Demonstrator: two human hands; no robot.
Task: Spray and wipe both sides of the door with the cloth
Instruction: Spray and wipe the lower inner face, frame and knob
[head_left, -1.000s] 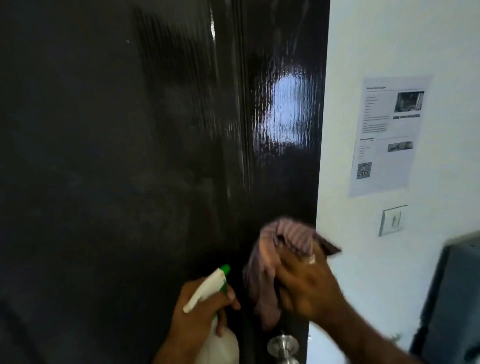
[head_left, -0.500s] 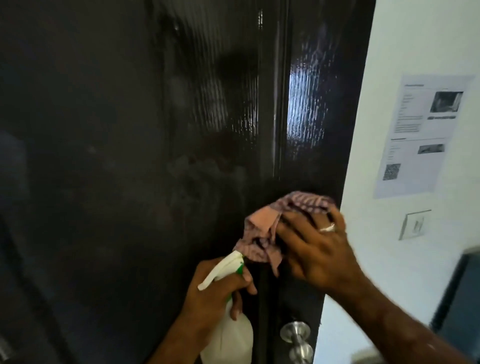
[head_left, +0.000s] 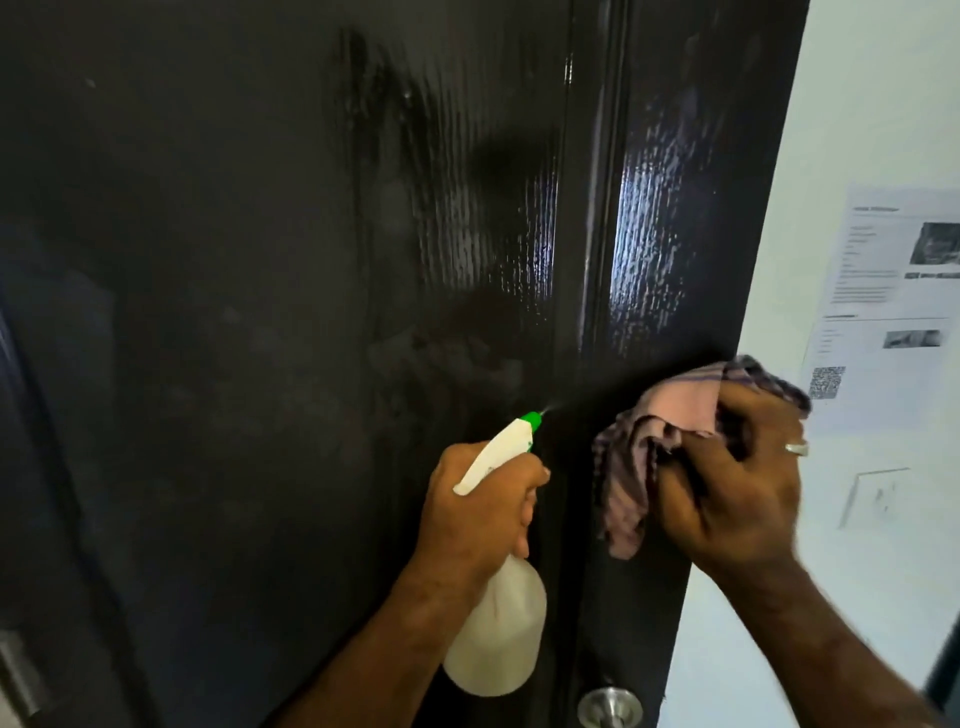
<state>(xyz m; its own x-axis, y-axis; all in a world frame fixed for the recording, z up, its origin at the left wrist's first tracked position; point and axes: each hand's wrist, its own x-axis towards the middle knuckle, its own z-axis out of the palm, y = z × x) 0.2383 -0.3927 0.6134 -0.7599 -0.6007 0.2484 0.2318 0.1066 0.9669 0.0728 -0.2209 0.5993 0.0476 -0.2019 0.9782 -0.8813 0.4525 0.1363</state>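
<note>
Nozzle (head_left: 534, 418) aims up-right at door (head_left: 675, 249) stile just left of cloth (head_left: 670, 415) — left hand (head_left: 480, 512) grips spray bottle (head_left: 498, 634), right hand (head_left: 727, 483) bunches cloth against door edge, nearer the wet patch — wipe next, likely

The door (head_left: 311, 312) is dark, almost black, glossy with a wood-grain texture, and wet streaks shine down its raised vertical moulding. Its edge stands at the right, with a round metal knob (head_left: 609, 706) low down. The spray bottle (head_left: 498, 623) is white and translucent with a green nozzle tip, tilted up toward the door, a faint mist at its tip. The cloth (head_left: 670, 415) is pinkish with dark stripes, bunched up against the door near its right edge.
</note>
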